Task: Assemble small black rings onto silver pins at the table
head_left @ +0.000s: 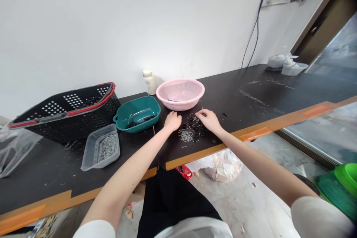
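Note:
My left hand (173,121) rests palm down on the black tabletop (237,108), just left of a loose scatter of short silver nails (185,135) and small black parts (196,128). My right hand (209,121) reaches over the scatter's upper right, its fingertips at the black parts. Neither palm shows, so anything held would be hidden. A pink plastic colander (180,95) with a few dark pieces stands just beyond my hands. To the left of my left hand sit a teal tub (136,114) holding black parts and a clear plastic tray (100,148) of silver nails.
A black basket with red trim (67,111) lies tilted at the table's left, beside a clear plastic bag (13,152). A white bottle (149,81) stands by the wall. The table's front edge (251,134) carries orange tape. Green tubs (338,189) sit low at right.

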Available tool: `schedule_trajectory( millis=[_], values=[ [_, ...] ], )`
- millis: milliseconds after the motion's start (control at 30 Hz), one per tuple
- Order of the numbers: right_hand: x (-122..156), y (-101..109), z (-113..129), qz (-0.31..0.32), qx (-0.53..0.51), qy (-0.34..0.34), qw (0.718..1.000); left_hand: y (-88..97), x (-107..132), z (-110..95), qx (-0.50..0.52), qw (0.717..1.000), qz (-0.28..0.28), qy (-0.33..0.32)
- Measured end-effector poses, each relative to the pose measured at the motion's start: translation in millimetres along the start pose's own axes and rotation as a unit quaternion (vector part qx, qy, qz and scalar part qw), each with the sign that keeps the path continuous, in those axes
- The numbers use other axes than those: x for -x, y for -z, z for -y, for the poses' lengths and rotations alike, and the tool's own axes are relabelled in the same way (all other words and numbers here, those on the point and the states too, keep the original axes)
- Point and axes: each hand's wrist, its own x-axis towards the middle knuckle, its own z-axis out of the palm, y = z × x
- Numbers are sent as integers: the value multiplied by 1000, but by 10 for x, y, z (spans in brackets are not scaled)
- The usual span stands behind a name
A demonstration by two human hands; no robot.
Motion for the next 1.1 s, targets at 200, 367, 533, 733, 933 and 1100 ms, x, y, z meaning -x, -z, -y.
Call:
schedule_trajectory(
  millis=[200,367,533,733,933,1100],
  values=[
    [-314,62,-72,30,11,-2,999,-128,-29,62,-92,994,18,-64],
    [-206,-86,42,115,-43,59,991,-192,59,109,-110,982,48,-143],
    [-220,-93,79,152,-108,105,977,-145,85,147,-124,977,25,-172],
    [-341,-88,57,196,-140,140,961,-147,-7,143,-140,973,31,-183],
    [-262,-36,1,233,-168,152,946,-71,124,178,-92,979,68,-170],
    [-327,-75,77,225,-168,145,949,76,108,213,-64,989,50,-125]
  ],
)
